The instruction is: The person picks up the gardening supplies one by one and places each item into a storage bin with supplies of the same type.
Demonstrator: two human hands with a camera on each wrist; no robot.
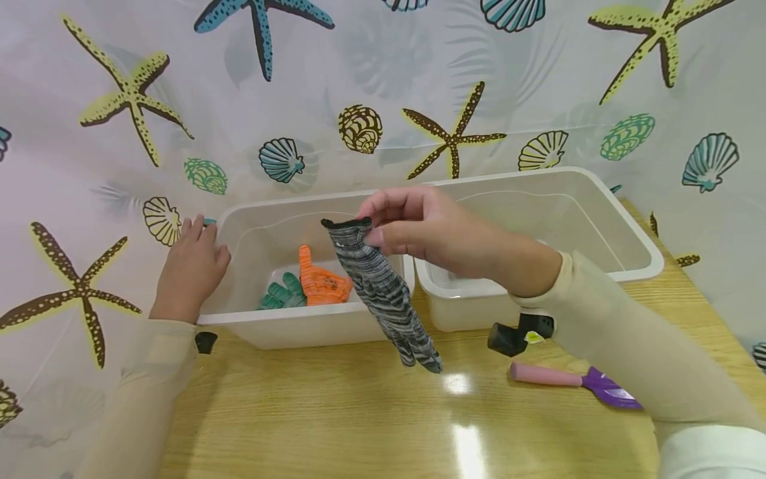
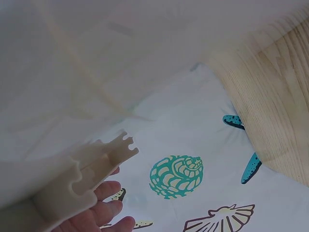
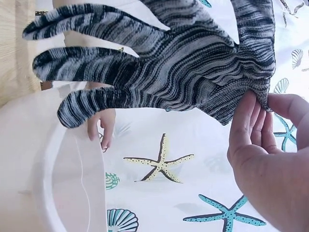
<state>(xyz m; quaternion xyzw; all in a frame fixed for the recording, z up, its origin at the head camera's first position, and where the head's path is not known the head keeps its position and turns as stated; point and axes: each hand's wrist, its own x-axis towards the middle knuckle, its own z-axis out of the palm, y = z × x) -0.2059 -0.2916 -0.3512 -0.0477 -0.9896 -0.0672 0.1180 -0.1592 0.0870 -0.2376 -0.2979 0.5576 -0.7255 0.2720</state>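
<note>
A grey-and-black striped knit glove (image 1: 383,293) hangs from my right hand (image 1: 437,229), its cuff pinched between thumb and fingers. The glove's fingers droop past the front rim of the left white bin (image 1: 317,327). Seen from the right wrist, the glove (image 3: 193,72) spreads out flat with several fingers showing. My left hand (image 1: 191,269) grips the left end of that bin, thumb toward the inside; the left wrist view shows fingers (image 2: 108,210) under its plastic edge. Inside the bin lie an orange glove (image 1: 323,283) and a green glove (image 1: 284,293).
A second white bin (image 1: 473,313) stands to the right, beside the first. On the wooden table (image 1: 359,412) in front of it lies a purple trowel (image 1: 607,389) with a pink handle, partly behind my right sleeve. A curtain (image 1: 383,80) printed with shells and starfish hangs behind.
</note>
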